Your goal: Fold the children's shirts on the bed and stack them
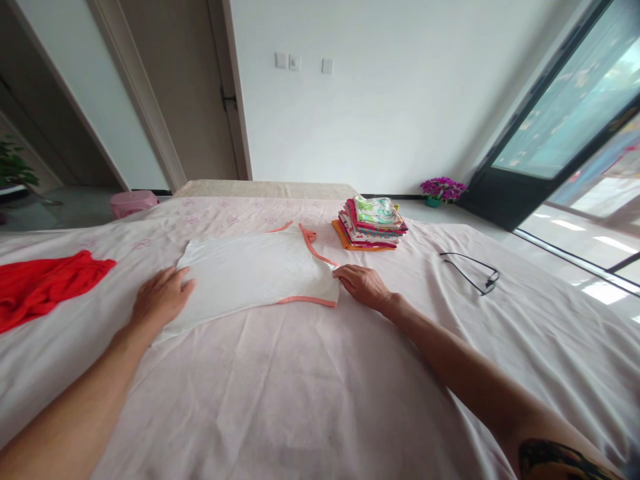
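Observation:
A white tank top (250, 270) with coral trim lies spread on its side across the pale pink bedsheet (280, 387), its neck and armholes toward the right. My left hand (163, 293) rests flat on the hem end at the left, fingers extended and thumb apart. At the other end, my right hand (364, 285) pinches the trimmed strap edge between thumb and fingers. Beyond that hand sits a stack of folded clothes (373, 227), with a green-and-white patterned piece on top and an orange one at the bottom.
A crumpled red garment (50, 283) lies at the left. Black-framed glasses (487, 283) rest on the sheet at the right. Past the bed are a pink stool (133, 203), a pot of purple flowers (443, 190) and a white wall (375, 120).

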`<state>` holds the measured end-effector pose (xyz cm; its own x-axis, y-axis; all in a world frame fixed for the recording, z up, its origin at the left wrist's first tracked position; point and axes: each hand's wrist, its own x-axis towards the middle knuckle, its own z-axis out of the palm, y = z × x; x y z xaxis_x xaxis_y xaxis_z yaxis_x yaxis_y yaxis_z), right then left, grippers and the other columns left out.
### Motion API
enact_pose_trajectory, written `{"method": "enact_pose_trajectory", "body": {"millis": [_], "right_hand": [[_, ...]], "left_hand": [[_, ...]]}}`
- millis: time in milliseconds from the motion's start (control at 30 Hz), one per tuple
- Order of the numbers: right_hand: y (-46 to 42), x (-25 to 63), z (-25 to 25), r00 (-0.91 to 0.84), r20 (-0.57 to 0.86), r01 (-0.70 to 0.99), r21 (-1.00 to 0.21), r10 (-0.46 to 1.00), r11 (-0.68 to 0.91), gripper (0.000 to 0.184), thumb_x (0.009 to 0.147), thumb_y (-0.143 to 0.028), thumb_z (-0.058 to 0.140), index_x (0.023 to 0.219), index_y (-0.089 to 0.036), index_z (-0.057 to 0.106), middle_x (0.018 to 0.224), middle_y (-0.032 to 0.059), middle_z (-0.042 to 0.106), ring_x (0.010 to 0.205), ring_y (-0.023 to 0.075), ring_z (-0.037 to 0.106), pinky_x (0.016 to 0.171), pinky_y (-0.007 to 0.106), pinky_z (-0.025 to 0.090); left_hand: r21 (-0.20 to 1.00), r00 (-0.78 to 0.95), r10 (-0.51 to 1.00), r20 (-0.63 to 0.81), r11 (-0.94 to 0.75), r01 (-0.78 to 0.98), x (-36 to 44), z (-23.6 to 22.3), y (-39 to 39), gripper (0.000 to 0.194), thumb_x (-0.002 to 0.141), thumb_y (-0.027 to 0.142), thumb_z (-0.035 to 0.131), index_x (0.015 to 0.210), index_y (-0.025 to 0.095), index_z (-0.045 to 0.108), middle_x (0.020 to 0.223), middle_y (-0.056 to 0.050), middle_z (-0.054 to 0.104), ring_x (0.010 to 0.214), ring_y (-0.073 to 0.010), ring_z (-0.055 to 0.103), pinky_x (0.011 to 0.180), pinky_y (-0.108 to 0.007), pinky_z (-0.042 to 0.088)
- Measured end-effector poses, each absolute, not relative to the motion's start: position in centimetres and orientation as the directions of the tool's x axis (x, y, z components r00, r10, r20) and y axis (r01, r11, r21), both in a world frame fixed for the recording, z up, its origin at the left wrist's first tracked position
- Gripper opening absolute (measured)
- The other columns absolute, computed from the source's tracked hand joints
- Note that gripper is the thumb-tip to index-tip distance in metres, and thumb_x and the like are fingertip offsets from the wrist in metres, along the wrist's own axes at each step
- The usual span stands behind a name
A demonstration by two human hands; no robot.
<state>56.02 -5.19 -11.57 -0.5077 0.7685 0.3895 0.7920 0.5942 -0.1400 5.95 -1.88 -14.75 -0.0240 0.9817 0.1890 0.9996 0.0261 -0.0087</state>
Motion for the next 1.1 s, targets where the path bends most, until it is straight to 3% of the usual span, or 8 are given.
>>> {"method": "enact_pose_trajectory", "body": {"millis": [167,500,733,900,1033,1100], "right_hand": [[-5.0,55.2,-11.4,-0.483,0.387,0.806,-0.153,0.785,0.572,0.023,0.097,-0.018,0.045,0.110,-0.022,0.064,0.105,0.0049,0.071,0.093,0.0160,0.066,0.080,0.025,0.045],[-2.7,52.1,-9.3,-0.548,0.377,0.793,-0.052,0.747,0.607,0.024,0.092,-0.011,0.045,0.098,-0.018,0.068,0.097,0.0101,0.066,0.090,0.0200,0.057,0.082,0.030,0.043],[-0.7,48.0,-9.7,-0.563,0.420,0.721,-0.172,0.712,0.671,0.027,0.089,-0.010,0.050,0.107,-0.020,0.067,0.110,0.0085,0.067,0.102,0.0205,0.058,0.092,0.032,0.043],[-1.2,49.9,-9.6,-0.229,0.470,0.845,-0.339,0.852,0.414,0.028,0.087,-0.009,0.047,0.101,-0.020,0.068,0.101,0.0058,0.069,0.093,0.0188,0.062,0.080,0.029,0.045],[-3.1,51.3,-9.4,-0.130,0.288,0.872,-0.422,0.949,0.248,0.014,0.088,-0.028,0.056,0.092,-0.022,0.067,0.090,0.0027,0.070,0.079,0.0176,0.063,0.066,0.026,0.042],[-4.1,51.4,-9.5,-0.141,0.203,0.861,-0.457,0.969,0.221,0.019,0.088,-0.039,0.059,0.095,-0.023,0.067,0.087,0.0018,0.071,0.075,0.0170,0.063,0.062,0.026,0.041]], "left_hand": [[-0.023,-0.021,0.981,0.194,0.025,0.999,6.3,-14.6,-2.0,0.055,0.098,0.042,0.025,0.138,0.013,0.048,0.142,-0.016,0.049,0.131,-0.0260,0.045,0.108,-0.040,0.035],[-0.006,-0.007,0.977,0.215,0.009,1.000,6.1,-14.8,-1.8,0.054,0.098,0.042,0.026,0.138,0.013,0.048,0.143,-0.016,0.049,0.129,-0.0268,0.047,0.107,-0.040,0.036],[-0.017,-0.007,0.980,0.200,0.011,1.000,6.0,-14.8,-1.8,0.053,0.098,0.041,0.026,0.138,0.014,0.048,0.143,-0.016,0.049,0.132,-0.0263,0.045,0.109,-0.040,0.034],[-0.030,-0.012,0.975,0.222,0.019,0.999,6.3,-14.5,-2.0,0.053,0.098,0.041,0.027,0.136,0.013,0.050,0.140,-0.015,0.051,0.129,-0.0243,0.047,0.108,-0.037,0.035],[-0.052,-0.015,0.966,0.259,0.030,0.998,6.4,-14.5,-1.9,0.051,0.096,0.039,0.030,0.132,0.012,0.054,0.134,-0.015,0.056,0.127,-0.0263,0.048,0.107,-0.038,0.036],[-0.036,-0.014,0.966,0.259,0.024,0.999,6.3,-14.6,-1.9,0.051,0.096,0.039,0.030,0.132,0.012,0.053,0.134,-0.016,0.056,0.126,-0.0268,0.049,0.106,-0.039,0.037]]}}
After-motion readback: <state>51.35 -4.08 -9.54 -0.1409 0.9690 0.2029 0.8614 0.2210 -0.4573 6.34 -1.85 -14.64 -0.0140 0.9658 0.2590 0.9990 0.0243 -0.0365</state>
